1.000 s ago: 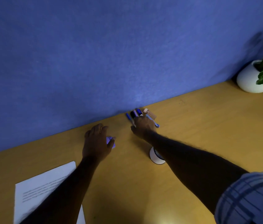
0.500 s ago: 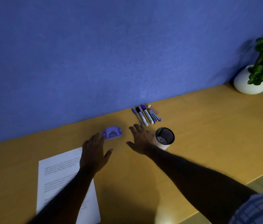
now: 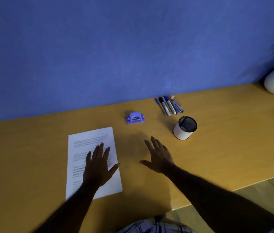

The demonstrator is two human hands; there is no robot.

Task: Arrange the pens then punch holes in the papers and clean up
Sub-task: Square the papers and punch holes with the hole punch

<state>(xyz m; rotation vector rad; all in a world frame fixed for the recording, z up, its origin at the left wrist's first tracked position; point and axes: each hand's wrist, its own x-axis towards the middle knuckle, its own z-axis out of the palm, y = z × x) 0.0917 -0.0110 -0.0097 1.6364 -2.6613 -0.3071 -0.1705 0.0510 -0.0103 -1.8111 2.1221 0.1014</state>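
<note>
Purple hole punch (image 3: 135, 117), one cup (image 3: 185, 127), one paper (image 3: 92, 140) under spread, empty left hand (image 3: 97, 167); right hand (image 3: 159, 157) likewise.

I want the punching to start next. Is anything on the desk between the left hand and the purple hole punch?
Nothing visible. The left hand lies open over the white printed paper; only bare wooden desk separates it from the purple hole punch.

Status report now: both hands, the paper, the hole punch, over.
Left hand open, flat over the printed paper. Right hand open, empty, above bare desk. Purple hole punch untouched, nothing blocking it.
</note>
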